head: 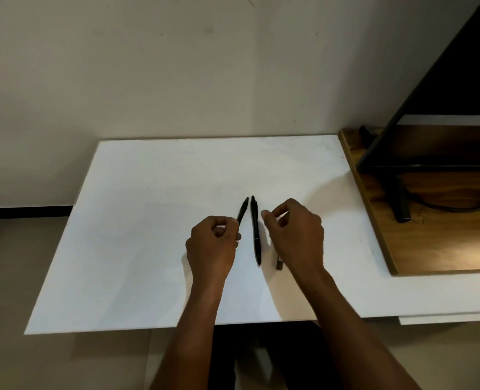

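Observation:
Two black pens lie close together near the middle of the white table [137, 220]. My left hand [212, 246] pinches the near end of the left pen [243, 211], whose tip points away from me. The second black pen [255, 229] lies flat between my hands, touched by neither. My right hand [296, 235] hovers just right of it with curled fingers; whether they hold anything is unclear. A small dark object [278, 263] shows from under the right hand on the table, mostly hidden.
A wooden board [430, 249] lies on the table's right side, with a black metal frame [402, 204] and a dark cable on it. A plain wall rises behind the table. The floor shows at left and below the front edge.

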A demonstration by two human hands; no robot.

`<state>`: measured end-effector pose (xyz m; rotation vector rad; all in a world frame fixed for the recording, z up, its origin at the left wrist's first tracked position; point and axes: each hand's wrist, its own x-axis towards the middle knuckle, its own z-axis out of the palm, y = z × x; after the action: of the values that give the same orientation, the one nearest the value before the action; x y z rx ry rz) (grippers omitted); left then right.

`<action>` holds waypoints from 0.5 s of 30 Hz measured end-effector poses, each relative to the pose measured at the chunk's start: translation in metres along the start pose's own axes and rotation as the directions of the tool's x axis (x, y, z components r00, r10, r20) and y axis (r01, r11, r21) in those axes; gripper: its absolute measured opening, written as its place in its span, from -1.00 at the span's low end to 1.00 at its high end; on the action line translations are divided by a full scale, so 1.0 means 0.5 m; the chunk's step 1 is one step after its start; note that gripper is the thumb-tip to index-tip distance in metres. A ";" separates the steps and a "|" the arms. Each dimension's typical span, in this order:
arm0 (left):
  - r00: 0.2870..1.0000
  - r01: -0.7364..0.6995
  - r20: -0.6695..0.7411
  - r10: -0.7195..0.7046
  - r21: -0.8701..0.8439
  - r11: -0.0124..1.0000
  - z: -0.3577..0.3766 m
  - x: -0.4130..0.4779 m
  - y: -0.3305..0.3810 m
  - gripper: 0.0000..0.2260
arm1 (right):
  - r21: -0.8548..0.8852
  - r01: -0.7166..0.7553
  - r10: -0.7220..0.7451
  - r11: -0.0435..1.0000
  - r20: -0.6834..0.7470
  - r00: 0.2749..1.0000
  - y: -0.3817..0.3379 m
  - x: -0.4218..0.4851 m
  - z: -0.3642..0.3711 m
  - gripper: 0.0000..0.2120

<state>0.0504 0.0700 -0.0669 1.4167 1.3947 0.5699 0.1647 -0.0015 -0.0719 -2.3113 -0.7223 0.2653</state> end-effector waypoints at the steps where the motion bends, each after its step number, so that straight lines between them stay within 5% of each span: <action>1: 1.000 -0.017 0.008 0.017 -0.022 1.000 -0.002 0.001 -0.001 -0.91 | 0.041 0.009 -0.008 0.999 -0.019 1.000 0.005 0.008 -0.011 -0.82; 5: 0.993 -0.112 0.032 0.116 -0.104 0.988 -0.006 0.000 0.004 -0.89 | 0.155 0.079 -0.076 0.985 -0.030 0.997 0.022 0.031 -0.047 -0.96; 8: 0.987 -0.141 0.057 0.152 -0.162 0.977 -0.004 -0.003 0.011 -0.87 | 0.140 0.320 -0.327 0.937 0.028 0.945 0.021 0.026 -0.052 -0.73; 11: 0.975 -0.083 0.167 0.145 -0.328 0.941 -0.004 -0.007 0.022 -0.85 | 0.157 0.461 -0.479 0.873 0.109 0.871 0.010 0.013 -0.035 -0.63; 15: 0.935 0.025 0.316 0.161 -0.513 0.858 -0.005 -0.010 0.031 -0.79 | 0.137 0.473 -0.485 0.871 0.078 0.871 -0.002 0.005 -0.023 -0.71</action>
<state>0.0538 0.0692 -0.0506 1.0673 0.8247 0.6414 0.1710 -0.0059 -0.0628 -1.9417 -1.2752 0.1973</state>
